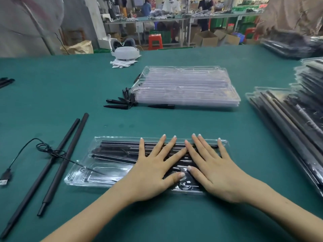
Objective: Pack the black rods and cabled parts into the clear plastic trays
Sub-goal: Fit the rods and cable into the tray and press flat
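Observation:
A clear plastic tray [83, 173] lies on the green table in front of me with black rods in its far channels. My left hand [153, 173] and my right hand [211, 172] both lie flat on the tray with fingers spread, pressing down on it. Two long black rods [57, 165] lie loose to the left of the tray. A thin black cable [42, 147] with a USB plug [4, 179] crosses them and runs into the tray's left end.
A stack of clear trays [185, 86] sits mid-table with several short black tapered pieces [122, 102] beside it. Packed trays [288, 123] are piled along the right edge. A white headset [125, 51] rests at the far side. A person's arm reaches in at top right.

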`<action>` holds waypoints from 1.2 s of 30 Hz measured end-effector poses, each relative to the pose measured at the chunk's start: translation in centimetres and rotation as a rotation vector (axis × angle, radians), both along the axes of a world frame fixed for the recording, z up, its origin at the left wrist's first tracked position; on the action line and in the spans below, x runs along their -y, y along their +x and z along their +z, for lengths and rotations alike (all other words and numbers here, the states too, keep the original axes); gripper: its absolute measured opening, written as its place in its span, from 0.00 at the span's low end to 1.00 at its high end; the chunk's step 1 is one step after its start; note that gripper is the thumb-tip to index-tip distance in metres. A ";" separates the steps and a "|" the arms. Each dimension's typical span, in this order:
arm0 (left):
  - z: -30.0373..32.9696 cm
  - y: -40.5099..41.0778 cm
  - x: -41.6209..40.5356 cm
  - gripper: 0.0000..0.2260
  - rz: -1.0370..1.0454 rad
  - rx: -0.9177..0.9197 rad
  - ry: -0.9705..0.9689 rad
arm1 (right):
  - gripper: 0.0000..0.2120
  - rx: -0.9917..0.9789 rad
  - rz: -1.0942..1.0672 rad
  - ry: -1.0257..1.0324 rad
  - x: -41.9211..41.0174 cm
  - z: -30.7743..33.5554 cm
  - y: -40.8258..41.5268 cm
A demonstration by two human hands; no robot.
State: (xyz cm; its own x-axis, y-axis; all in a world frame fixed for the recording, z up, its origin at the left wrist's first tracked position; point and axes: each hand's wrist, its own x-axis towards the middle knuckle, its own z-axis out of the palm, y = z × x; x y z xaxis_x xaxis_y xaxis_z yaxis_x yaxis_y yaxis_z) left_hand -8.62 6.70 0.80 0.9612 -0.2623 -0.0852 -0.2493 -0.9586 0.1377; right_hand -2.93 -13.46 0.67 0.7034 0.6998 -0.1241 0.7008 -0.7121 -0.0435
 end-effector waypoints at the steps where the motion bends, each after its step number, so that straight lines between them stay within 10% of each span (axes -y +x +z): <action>1: 0.2 0.1 -0.1 0.33 0.010 -0.034 -0.035 | 0.33 0.013 0.002 -0.009 0.0 0.0 -0.1; 5: 1.5 0.6 0.3 0.27 0.176 -0.029 -0.392 | 0.30 -0.011 -0.007 0.013 -0.1 0.0 -0.3; 10: 1.2 1.2 2.7 0.25 0.133 0.110 -0.068 | 0.32 -0.020 -0.008 0.018 0.0 -0.1 -0.2; 19: 0.8 -1.7 0.2 0.36 -0.111 -0.039 -0.109 | 0.28 -0.192 0.014 0.083 0.3 0.5 0.7; 24: 1.7 -1.4 0.3 0.34 -0.082 -0.141 -0.144 | 0.25 -0.643 -0.071 0.873 3.0 3.7 0.6; 36: 7.8 1.7 -0.5 0.24 -0.009 -0.359 -0.380 | 0.06 0.760 0.011 0.910 7.8 0.2 -4.1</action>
State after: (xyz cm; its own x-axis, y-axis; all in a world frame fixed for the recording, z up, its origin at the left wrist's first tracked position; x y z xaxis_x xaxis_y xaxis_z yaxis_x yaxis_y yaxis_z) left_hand -6.97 7.18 8.57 0.8866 -0.3466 -0.3062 -0.1303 -0.8226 0.5535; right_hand -7.06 -21.27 0.88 0.3751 0.3215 0.8695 0.7714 -0.6283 -0.1005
